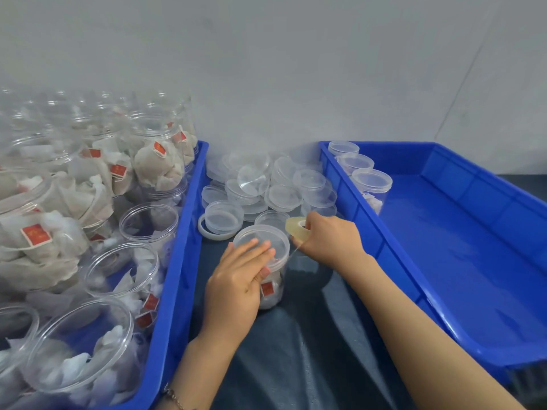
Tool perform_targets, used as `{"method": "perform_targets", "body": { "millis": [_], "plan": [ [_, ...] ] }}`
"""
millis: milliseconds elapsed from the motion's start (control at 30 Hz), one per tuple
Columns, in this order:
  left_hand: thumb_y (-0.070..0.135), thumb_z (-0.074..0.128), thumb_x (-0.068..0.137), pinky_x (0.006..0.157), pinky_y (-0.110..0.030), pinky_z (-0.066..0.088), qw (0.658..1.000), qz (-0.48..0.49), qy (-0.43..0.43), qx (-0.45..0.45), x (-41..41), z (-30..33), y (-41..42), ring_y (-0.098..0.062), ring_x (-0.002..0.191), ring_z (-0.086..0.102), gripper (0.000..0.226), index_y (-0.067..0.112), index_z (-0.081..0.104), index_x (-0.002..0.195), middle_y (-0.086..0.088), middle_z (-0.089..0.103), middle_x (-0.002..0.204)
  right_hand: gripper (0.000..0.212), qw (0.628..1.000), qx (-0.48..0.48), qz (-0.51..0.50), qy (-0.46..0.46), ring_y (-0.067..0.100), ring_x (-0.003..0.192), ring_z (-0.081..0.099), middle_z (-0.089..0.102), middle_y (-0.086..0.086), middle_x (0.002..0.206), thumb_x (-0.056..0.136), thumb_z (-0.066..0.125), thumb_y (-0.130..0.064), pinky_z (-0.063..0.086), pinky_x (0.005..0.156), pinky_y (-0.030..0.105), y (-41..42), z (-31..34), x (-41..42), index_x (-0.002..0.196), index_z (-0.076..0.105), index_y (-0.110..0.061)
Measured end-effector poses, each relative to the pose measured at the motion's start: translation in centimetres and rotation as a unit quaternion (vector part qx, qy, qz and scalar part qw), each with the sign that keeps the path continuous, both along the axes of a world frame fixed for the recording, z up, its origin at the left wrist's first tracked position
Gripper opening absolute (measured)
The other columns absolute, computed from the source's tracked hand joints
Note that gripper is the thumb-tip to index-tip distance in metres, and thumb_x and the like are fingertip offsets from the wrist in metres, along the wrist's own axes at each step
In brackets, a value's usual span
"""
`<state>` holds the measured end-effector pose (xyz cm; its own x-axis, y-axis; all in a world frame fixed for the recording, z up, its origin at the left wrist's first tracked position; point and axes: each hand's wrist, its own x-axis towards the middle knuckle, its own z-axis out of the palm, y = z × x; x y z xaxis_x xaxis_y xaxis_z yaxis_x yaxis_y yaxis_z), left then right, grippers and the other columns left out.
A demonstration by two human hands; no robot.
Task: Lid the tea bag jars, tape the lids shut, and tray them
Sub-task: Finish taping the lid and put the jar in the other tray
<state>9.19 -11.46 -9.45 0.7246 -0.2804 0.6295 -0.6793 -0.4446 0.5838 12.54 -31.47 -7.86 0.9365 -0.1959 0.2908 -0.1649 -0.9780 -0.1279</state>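
Your left hand (pixel 239 279) lies over the lidded jar (pixel 270 272) on the dark sheet (pixel 310 335) between the two trays, fingers straight and together across the lid (pixel 262 242), thumb down the near wall. Treat the jar as light, thin clear plastic: likely slick, and it would flex if squeezed, so hold it by pressing down on the lid and bracing the wall below the rim. Your right hand (pixel 328 241) pinches the tape roll (pixel 297 227) just beside the lid, a strand running to the rim; tape that thin will probably curl and snag. The glossy sheet looks wrinkled. Beyond lie loose lids (pixel 266 184), open jars in the left tray (pixel 180 261), three lidded jars (pixel 359 170) in the right tray (pixel 370 241), then a plain wall (pixel 296 69).
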Motion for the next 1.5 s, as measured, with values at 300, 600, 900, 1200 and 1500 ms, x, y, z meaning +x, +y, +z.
{"method": "perform_targets", "body": {
  "millis": [300, 600, 900, 1200, 1500],
  "plan": [
    [-0.002, 0.065, 0.08, 0.108, -0.044, 0.029, 1.0, 0.001, 0.014, 0.018, 0.1, 0.5, 0.0, -0.022, 0.118, 0.055, 0.026, 0.005, 0.071, 0.105, -0.005, 0.068, 0.113, 0.03, 1.0, 0.005, 0.028, 0.004, 0.031, 0.073, 0.06, 0.067, 0.007, 0.085, 0.083, 0.044, -0.046, 0.034, 0.059, 0.031, 1.6, -0.4, 1.5, 0.086, 0.045, -0.016],
    [0.073, 0.035, 0.082, 0.113, -0.044, -0.009, 0.943, 0.13, 0.024, 0.306, 0.9, 3.0, -3.4, -0.022, 0.145, -0.002, 0.084, 0.023, 0.022, 0.148, -0.003, 0.015, 0.157, 0.033, 0.999, -0.037, 0.015, -0.008, 0.024, 0.059, 0.052, 0.064, 0.002, 0.076, 0.075, 0.059, -0.038, 0.03, 0.048, 0.027, 1.1, 0.0, -0.4, 0.094, 0.041, -0.017],
    [0.059, 0.041, 0.09, 0.094, -0.04, 0.013, 0.92, 0.123, 0.059, 0.367, 0.9, 2.5, -1.9, -0.019, 0.126, 0.013, 0.063, 0.045, 0.014, 0.144, 0.01, 0.002, 0.157, 0.042, 0.998, -0.058, 0.027, -0.029, 0.025, 0.048, 0.041, 0.049, -0.007, 0.057, 0.075, 0.058, -0.029, 0.014, 0.041, 0.026, -0.1, 0.0, -7.9, 0.111, 0.037, -0.024],
    [0.017, 0.041, 0.093, 0.103, -0.026, 0.025, 0.937, 0.082, 0.035, 0.339, -1.5, 3.0, -0.6, -0.013, 0.137, 0.018, 0.065, 0.047, 0.017, 0.144, 0.018, 0.016, 0.155, 0.021, 0.96, 0.191, 0.149, 0.142, 0.004, 0.053, 0.049, 0.055, -0.016, 0.054, 0.075, 0.053, -0.051, 0.034, 0.052, 0.017, 0.2, 2.2, -13.3, 0.079, 0.059, -0.031],
    [0.002, 0.041, 0.091, 0.11, -0.025, 0.005, 0.955, 0.038, 0.106, 0.275, -1.3, 2.9, 0.5, 0.0, 0.135, -0.004, 0.069, 0.05, 0.026, 0.139, 0.023, 0.009, 0.153, 0.05, 0.907, 0.388, 0.133, 0.095, 0.007, 0.046, 0.032, 0.036, -0.007, 0.048, 0.071, 0.038, -0.07, 0.028, 0.049, 0.027, 1.2, 1.1, -14.0, 0.055, 0.045, -0.023]
  ]
}}
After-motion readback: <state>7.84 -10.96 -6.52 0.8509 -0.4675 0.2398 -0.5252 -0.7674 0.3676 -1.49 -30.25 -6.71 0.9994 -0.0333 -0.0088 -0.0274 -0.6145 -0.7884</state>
